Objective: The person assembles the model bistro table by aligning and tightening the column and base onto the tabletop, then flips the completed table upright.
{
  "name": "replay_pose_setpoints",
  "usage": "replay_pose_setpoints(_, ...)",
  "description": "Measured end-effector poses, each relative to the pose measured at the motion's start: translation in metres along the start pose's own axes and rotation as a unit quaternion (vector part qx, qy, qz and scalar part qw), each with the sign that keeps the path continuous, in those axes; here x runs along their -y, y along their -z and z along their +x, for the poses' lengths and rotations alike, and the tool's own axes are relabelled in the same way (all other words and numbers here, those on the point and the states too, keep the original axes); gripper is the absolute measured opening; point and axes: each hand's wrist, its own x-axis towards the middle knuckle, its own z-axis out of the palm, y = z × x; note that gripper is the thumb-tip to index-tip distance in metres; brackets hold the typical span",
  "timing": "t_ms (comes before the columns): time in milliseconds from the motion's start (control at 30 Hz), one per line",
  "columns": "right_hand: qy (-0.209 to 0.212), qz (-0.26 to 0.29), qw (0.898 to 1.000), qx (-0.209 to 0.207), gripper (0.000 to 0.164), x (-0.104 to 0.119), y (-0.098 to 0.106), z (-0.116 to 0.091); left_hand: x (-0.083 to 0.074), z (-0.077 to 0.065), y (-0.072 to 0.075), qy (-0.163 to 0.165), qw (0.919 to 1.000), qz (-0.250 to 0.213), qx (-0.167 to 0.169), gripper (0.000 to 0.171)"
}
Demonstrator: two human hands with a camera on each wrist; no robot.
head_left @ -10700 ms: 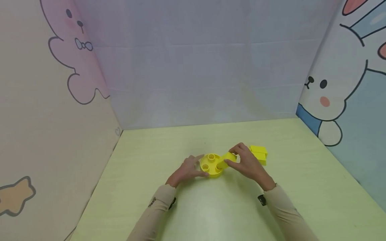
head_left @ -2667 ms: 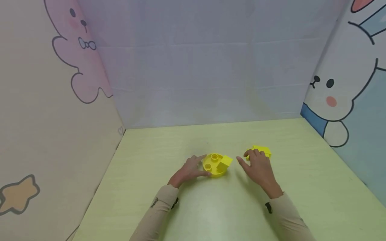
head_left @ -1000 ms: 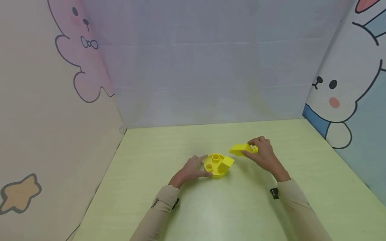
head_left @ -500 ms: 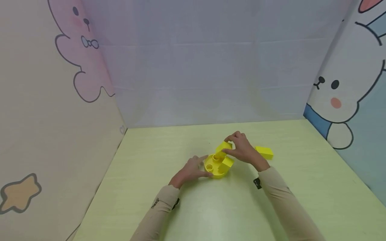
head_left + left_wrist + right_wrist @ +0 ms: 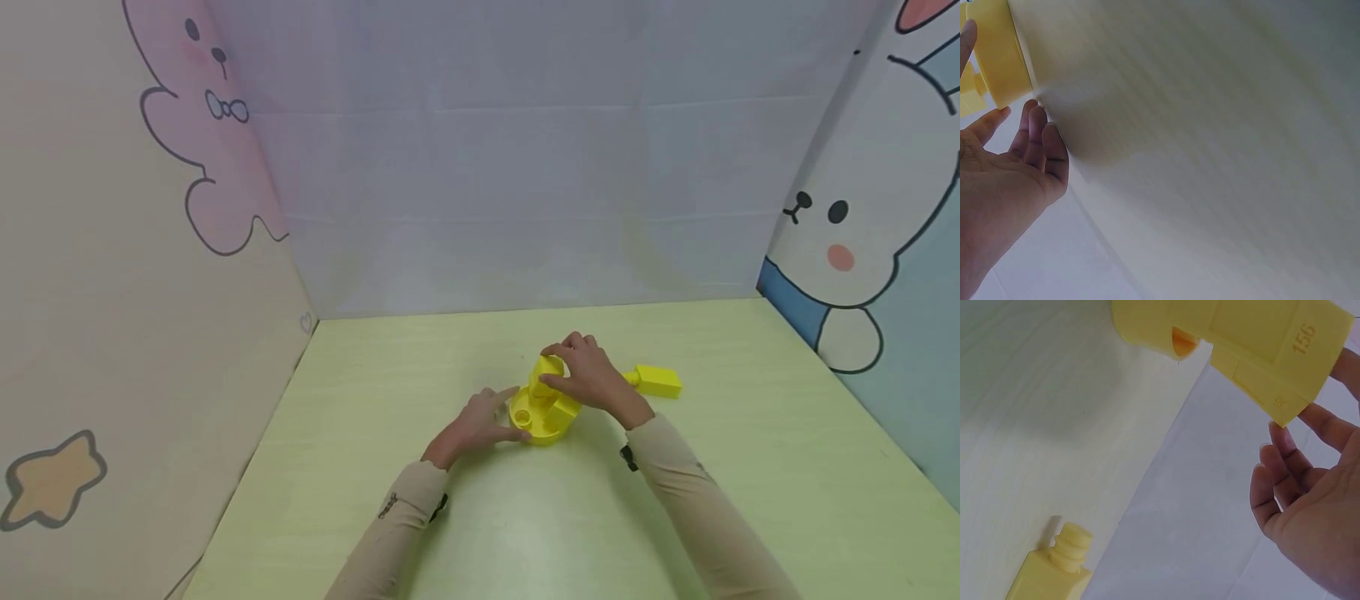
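A round yellow base (image 5: 534, 437) with raised sockets sits on the table, and my left hand (image 5: 472, 423) pinches its rim between thumb and index finger. The left wrist view shows the base's side wall (image 5: 1002, 53) with the other fingers loosely bent beside it. One square yellow block (image 5: 564, 411) stands tilted outward in the front-right socket. Between thumb and fingers my right hand (image 5: 594, 379) holds a second yellow block (image 5: 546, 377) nearly upright at the rear socket; its lower end is hidden. The front-left socket (image 5: 522, 417) shows its opening.
A third yellow block (image 5: 658, 382) lies on the table right of the right hand; its threaded neck (image 5: 1071, 545) shows in the right wrist view. Cartoon-printed side walls and a pale back curtain (image 5: 480, 208) surround the light green table (image 5: 360, 400).
My right hand lifted a block from the pair on the right, carried it left to the rear socket and turned it more upright. The front-right block was let go earlier. The left hand stays at the base.
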Motion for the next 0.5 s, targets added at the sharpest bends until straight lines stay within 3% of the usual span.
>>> replay_pose_setpoints(133,-0.017,-0.003,1.000,-0.014,0.048,-0.0010,0.0001,-0.0016,0.0014,0.0002,0.0003,-0.002,1.0000,0.002,0.000,0.088)
replay_pose_setpoints(500,-0.029,-0.007,0.999,-0.029,0.039,-0.0045,-0.0014,-0.0074,-0.0003,-0.0021,0.0012,-0.001,1.0000,0.000,-0.002,0.088)
